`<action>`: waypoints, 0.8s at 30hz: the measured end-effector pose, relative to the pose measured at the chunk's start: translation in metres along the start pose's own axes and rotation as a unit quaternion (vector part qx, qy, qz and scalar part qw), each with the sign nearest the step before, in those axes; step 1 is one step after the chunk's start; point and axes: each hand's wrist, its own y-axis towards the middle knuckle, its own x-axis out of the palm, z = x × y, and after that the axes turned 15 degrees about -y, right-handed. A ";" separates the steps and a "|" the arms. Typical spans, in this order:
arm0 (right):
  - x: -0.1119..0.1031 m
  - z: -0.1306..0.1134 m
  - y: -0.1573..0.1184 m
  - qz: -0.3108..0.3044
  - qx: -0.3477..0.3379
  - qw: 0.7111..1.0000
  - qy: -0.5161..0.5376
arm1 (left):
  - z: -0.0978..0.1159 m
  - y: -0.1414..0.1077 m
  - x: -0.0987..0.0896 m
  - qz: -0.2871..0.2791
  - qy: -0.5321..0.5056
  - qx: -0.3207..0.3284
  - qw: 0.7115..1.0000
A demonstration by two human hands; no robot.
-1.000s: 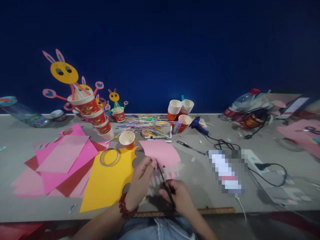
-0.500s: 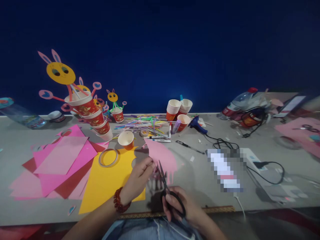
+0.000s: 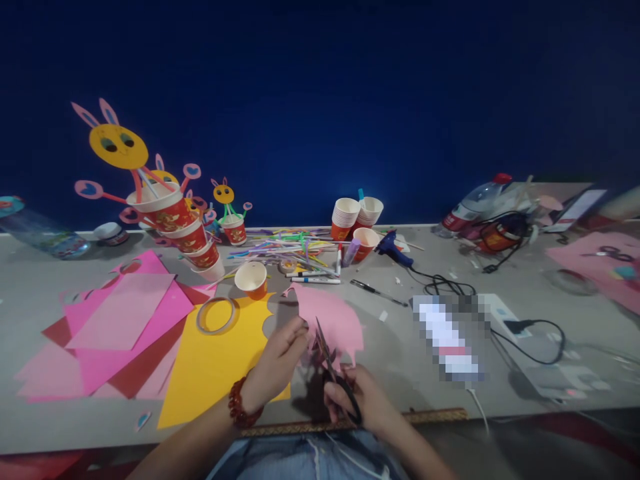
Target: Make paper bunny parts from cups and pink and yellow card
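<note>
My left hand [image 3: 283, 353], with a red bead bracelet [image 3: 243, 402] at the wrist, pinches the near left edge of a pink paper sheet [image 3: 333, 320]. The sheet's outline is ragged where shapes have been cut out. In my right hand [image 3: 357, 393] is a pair of black-handled scissors [image 3: 327, 353], fingers through the loops. Their blades point up and away, parted, close to the left fingertips and over the paper's edge. Exactly where the blades meet the paper is hard to make out. Beneath my left forearm lies a yellow sheet [image 3: 215, 360].
Pink and red sheets [image 3: 125, 307] lie at left behind a tape roll [image 3: 216, 315] and a paper cup [image 3: 251, 280]. Stacked cups with a rabbit figure [image 3: 119, 147] stand farther back. Pipe cleaners [image 3: 295, 247], a glue gun [image 3: 395, 250], a pen [image 3: 379, 292] and a phone [image 3: 447, 337] lie beyond.
The pink sheet has turned and shifted a little to the right in my left hand. The scissor blades have opened wider, and my right hand has moved slightly up.
</note>
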 end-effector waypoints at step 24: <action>0.005 0.008 0.007 0.020 -0.001 1.000 0.012 | -0.003 0.000 -0.001 -0.015 0.014 -0.008 1.000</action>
